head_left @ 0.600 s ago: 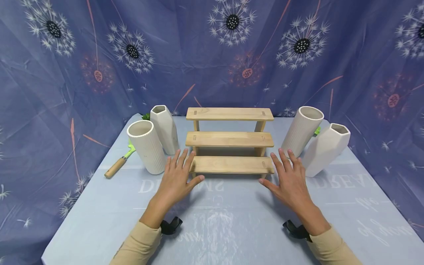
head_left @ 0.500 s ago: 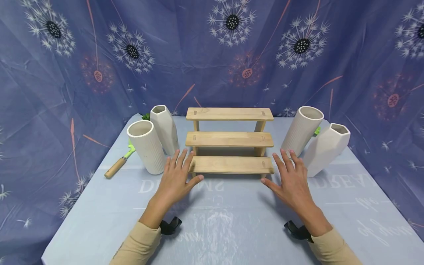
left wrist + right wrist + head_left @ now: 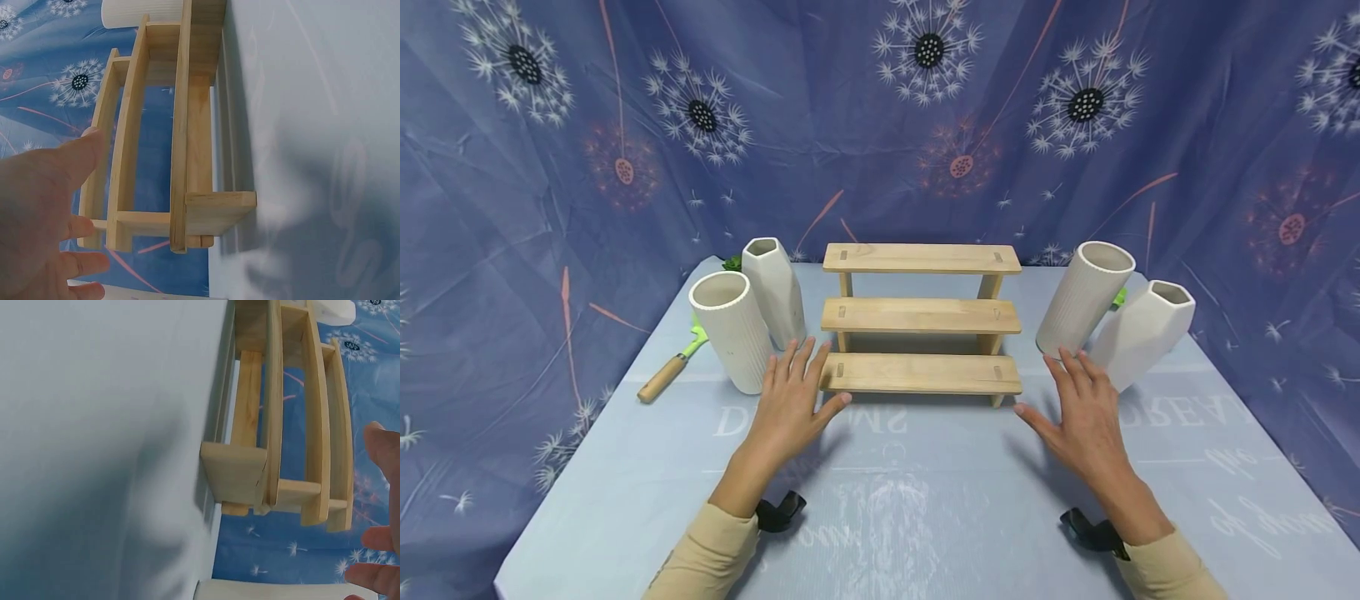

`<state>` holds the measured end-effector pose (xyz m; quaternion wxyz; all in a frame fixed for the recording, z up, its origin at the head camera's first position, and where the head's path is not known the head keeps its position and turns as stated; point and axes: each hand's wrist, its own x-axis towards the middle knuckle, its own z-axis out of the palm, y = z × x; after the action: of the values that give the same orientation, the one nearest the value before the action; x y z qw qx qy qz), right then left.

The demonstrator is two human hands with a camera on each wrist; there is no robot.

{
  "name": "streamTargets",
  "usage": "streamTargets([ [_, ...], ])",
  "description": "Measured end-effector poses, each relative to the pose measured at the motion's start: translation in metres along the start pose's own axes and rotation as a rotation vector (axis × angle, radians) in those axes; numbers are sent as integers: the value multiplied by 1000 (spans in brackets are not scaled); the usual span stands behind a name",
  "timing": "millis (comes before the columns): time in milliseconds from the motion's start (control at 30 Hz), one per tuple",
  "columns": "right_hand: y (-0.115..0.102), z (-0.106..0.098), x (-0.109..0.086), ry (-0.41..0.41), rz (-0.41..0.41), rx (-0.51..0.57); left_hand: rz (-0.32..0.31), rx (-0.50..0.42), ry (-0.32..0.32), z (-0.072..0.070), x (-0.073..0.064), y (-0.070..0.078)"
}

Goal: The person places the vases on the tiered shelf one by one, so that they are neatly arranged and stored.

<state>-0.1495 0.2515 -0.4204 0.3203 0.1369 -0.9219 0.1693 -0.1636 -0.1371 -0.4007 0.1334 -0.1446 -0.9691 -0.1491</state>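
Observation:
A three-tier wooden stand (image 3: 921,372) is in the middle of the table in the head view, its steps rising toward the back. My left hand (image 3: 788,417) hovers by its front left corner with fingers spread, holding nothing. Beyond those fingertips are a ribbed white vase (image 3: 730,333) and a faceted white vase (image 3: 772,292). Off the stand's front right corner my right hand (image 3: 1086,421) is also spread and holds nothing. Its fingertips come in front of a second faceted vase (image 3: 1142,333), beside another ribbed vase (image 3: 1084,300). Both wrist views show the stand apart from the fingers.
A green garden tool with a wooden handle (image 3: 662,379) lies at the table's left edge. Bits of green show behind the vases on both sides. A blue dandelion-print curtain (image 3: 850,125) hangs behind the pale table (image 3: 925,500).
My hands have moved apart: the right one outward and toward me, the left one slightly outward. The stand and vases stay where they were.

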Motion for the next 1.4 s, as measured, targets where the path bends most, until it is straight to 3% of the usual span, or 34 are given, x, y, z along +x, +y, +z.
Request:
streamTargets([
  [233, 7, -7, -4, 12, 51, 40, -5, -5, 1, 0, 0, -3],
  [667, 16, -27, -9, 47, 230, 93, -27, -171, 17, -4, -2, -10],
  [1033, 29, -34, -13, 130, 273, 133, -13, -224, 31, -1, 0, -17],
  [1400, 38, -39, -13, 160, 424, 150, -20, -351, 46, 6, 7, -24],
])
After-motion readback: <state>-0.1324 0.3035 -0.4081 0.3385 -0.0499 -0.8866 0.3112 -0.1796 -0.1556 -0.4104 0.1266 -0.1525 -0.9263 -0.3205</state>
